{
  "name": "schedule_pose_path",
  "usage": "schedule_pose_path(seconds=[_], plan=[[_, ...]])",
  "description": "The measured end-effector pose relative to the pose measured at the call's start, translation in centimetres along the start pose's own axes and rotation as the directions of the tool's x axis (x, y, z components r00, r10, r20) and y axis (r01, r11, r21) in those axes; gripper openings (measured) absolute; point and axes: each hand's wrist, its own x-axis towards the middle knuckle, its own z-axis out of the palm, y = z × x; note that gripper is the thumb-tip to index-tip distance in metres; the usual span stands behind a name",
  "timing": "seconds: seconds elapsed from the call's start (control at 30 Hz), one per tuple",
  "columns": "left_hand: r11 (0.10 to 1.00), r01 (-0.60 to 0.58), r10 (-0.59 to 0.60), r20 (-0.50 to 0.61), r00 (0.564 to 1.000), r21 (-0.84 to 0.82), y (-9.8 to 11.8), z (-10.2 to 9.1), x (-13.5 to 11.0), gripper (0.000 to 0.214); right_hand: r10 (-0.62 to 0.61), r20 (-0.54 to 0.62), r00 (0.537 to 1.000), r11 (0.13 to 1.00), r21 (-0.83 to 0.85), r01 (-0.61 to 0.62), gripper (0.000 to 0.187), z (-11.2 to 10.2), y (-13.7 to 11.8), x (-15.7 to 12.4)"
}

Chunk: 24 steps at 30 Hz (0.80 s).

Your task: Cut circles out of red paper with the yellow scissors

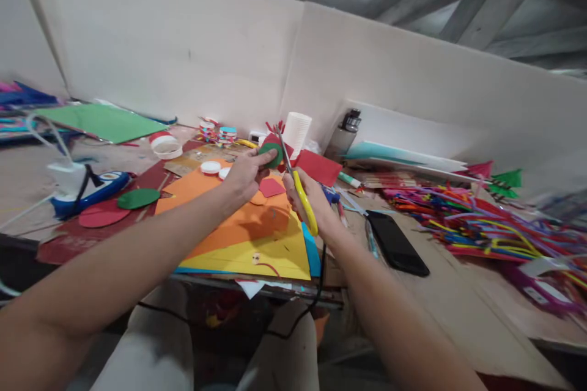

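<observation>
the left hand [247, 172] holds a small green disc [270, 156] between the thumb and the fingers, which are closed on it, and a piece of red paper [271, 138] shows just behind this disc. the right hand [318, 195] is closed around the yellow handles of the scissors [301, 194], and their blades point upward and a little to the left, just beside the disc. the blades lie near each other, but i cannot tell if they are fully together, or if they touch the paper. both hands are above the work table, in front of a stack of white cups [297, 131]. below them lie an orange sheet [206, 226] and a yellow sheet [275, 259], with a blue sheet [313, 250] partly under these. on the left side, a green oval [138, 198] lies next to a red oval [103, 214]. on the right side, a black phone [397, 243] rests on cardboard [452, 293], near a pile of colourful fuzzy sticks [477, 220]. a bottle [339, 139] stands by the white wall panel [229, 43].
</observation>
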Motion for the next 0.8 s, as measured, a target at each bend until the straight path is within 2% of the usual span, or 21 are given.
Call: schedule_pose_path(seconds=[0.8], plan=[[0.994, -0.013, 0.001, 0.101, 0.995, 0.110, 0.90, -0.80, 0.74, 0.015, 0.013, 0.032, 0.999, 1.000, -0.014, -0.012, 0.045, -0.83, -0.58, -0.38]])
